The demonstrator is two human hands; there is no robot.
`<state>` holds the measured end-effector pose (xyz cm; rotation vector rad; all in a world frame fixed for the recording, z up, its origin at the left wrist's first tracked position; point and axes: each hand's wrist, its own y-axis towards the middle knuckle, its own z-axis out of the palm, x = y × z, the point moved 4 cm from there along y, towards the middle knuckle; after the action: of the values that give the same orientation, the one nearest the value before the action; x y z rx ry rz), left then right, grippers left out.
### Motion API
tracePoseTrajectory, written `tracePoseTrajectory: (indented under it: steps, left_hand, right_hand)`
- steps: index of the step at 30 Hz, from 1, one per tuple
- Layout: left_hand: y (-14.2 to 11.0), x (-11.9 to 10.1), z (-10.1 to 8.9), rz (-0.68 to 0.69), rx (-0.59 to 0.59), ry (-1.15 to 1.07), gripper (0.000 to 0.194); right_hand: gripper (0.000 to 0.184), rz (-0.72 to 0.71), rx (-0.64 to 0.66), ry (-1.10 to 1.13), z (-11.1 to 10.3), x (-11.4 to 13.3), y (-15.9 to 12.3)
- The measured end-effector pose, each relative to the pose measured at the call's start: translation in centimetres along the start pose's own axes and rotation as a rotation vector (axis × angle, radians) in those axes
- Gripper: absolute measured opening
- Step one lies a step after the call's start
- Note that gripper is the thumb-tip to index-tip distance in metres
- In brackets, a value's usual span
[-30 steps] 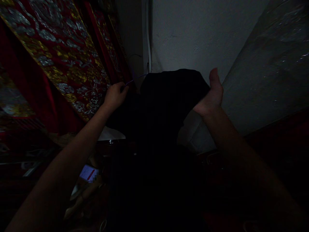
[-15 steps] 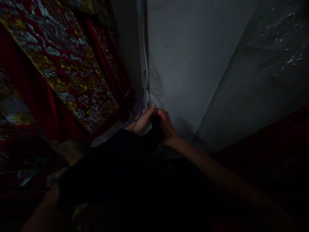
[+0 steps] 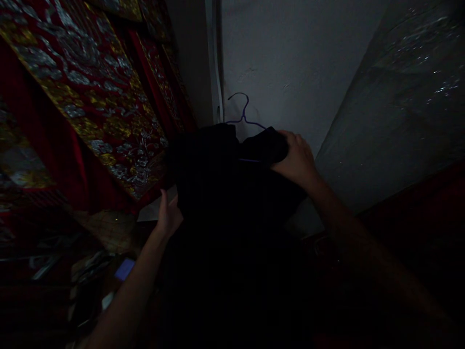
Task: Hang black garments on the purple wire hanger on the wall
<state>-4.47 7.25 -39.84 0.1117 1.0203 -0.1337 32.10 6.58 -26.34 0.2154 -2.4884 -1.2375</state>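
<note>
A black garment (image 3: 225,203) is on a thin purple clothes hanger (image 3: 243,118), whose curved hook stands up in front of the pale wall. Whether the hook rests on anything cannot be made out. My right hand (image 3: 296,157) is closed on the garment at its right shoulder, near the hanger's end. At the garment's left edge is my left hand (image 3: 169,215), its thumb stretched up and apart and its other fingers partly hidden behind the dark cloth. The garment's lower part merges into shadow.
Red cloth with gold and silver embroidery (image 3: 119,121) hangs at the left. A pale wall (image 3: 290,58) stands ahead, with a shiny clear sheet (image 3: 399,97) at the right. Small items, including a bluish-purple one (image 3: 124,269), lie at lower left. The scene is very dark.
My hands were close together at the garment and have parted left and right. The hanger, then tilted at the left, is now upright with the garment spread over it.
</note>
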Motion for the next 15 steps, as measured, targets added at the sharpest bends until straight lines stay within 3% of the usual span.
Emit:
tracePoseTrajectory:
  steps: [3, 6, 9, 12, 15]
  left_hand:
    - [-1.6, 2.2, -0.3, 0.003, -0.141, 0.027, 0.061]
    - [-2.7, 4.0, 0.4, 0.029, -0.242, 0.056, 0.057]
    - [-3.8, 5.4, 0.6, 0.020, -0.354, 0.050, 0.056]
    - [-5.0, 7.1, 0.4, -0.080, -0.446, 0.012, 0.051]
    - [-6.0, 8.5, 0.6, -0.172, -0.458, -0.085, 0.038]
  right_hand:
    - [0.086, -0.048, 0.036, -0.012, 0.2, 2.1, 2.0]
    - [0.089, -0.086, 0.063, -0.012, 0.4, 3.9, 1.9]
    - [0.091, -0.116, 0.074, 0.025, 0.1, 4.5, 0.0]
    - [0.087, -0.121, 0.061, 0.124, -0.2, 4.7, -3.0]
    - [0.067, 0.039, -0.061, 0.329, 0.5, 5.3, -6.9]
